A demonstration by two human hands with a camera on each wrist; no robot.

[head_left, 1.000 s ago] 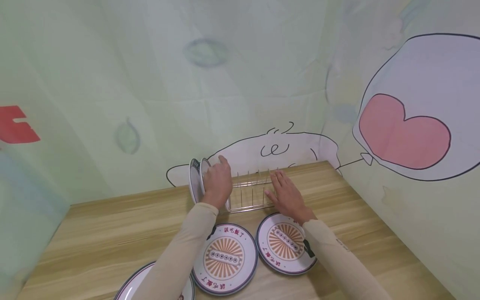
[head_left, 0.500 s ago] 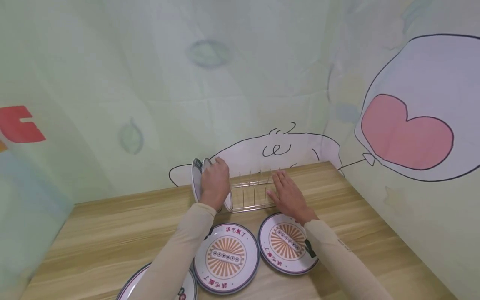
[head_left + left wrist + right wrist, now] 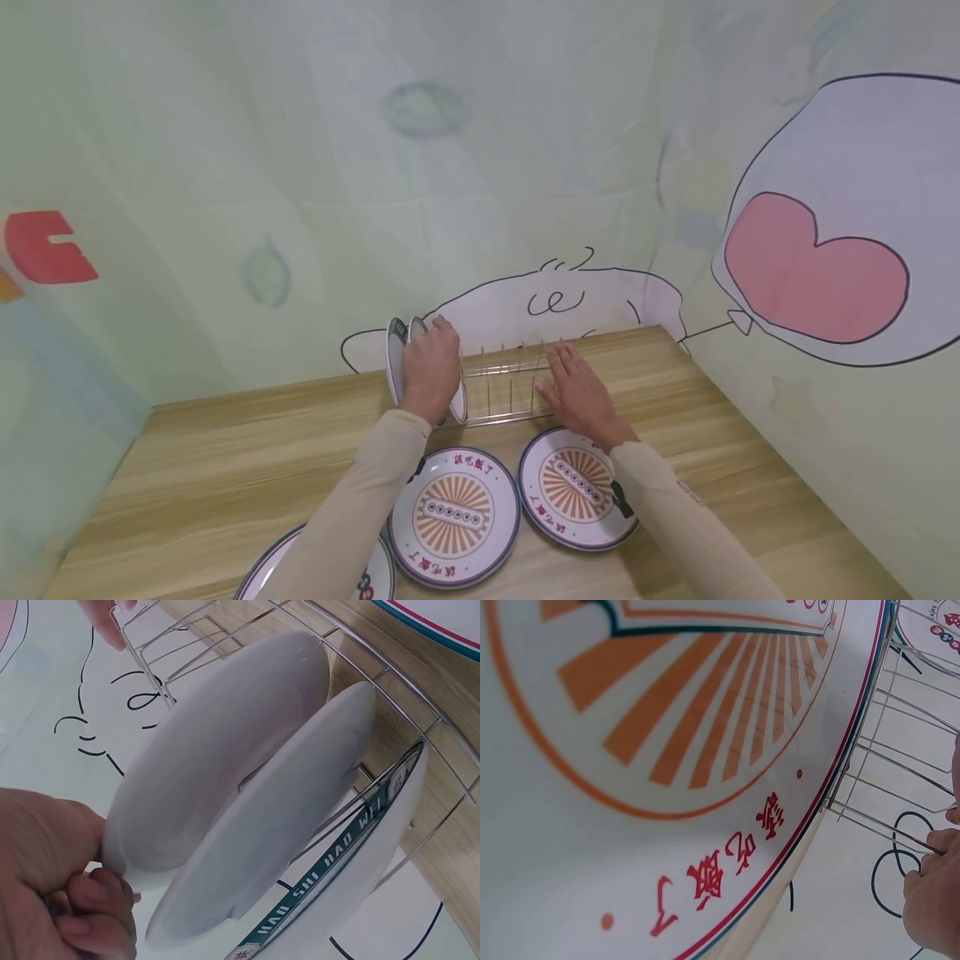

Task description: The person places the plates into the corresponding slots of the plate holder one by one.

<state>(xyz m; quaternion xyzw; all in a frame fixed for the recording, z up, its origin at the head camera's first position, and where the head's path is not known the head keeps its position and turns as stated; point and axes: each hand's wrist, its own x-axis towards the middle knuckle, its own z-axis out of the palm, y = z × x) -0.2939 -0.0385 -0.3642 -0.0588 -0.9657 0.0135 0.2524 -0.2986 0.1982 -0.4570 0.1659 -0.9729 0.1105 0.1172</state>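
My left hand (image 3: 431, 367) pinches the rim of a white plate (image 3: 217, 757) standing on edge in the wire dish rack (image 3: 510, 415). Beside it in the left wrist view stand a second white plate (image 3: 270, 817) and a plate with a green lettered rim (image 3: 360, 877), all leaning at a slant. My right hand (image 3: 581, 396) holds the right end of the rack, thumb and fingers on either side of the wires. Its thumb and fingertips also show at the right wrist view's edge. The rack's right-hand slots hold no plates.
Flat on the wooden table (image 3: 225, 450) lie a patterned plate (image 3: 453, 517) in the middle, another patterned plate (image 3: 576, 490) under my right wrist, and a third plate (image 3: 262, 567), partly behind my left sleeve. A printed cloth wall (image 3: 480, 183) rises behind the rack.
The whole head view has shifted slightly to the right. Both hands keep their places at the plate and the rack, with hardly any other movement visible.
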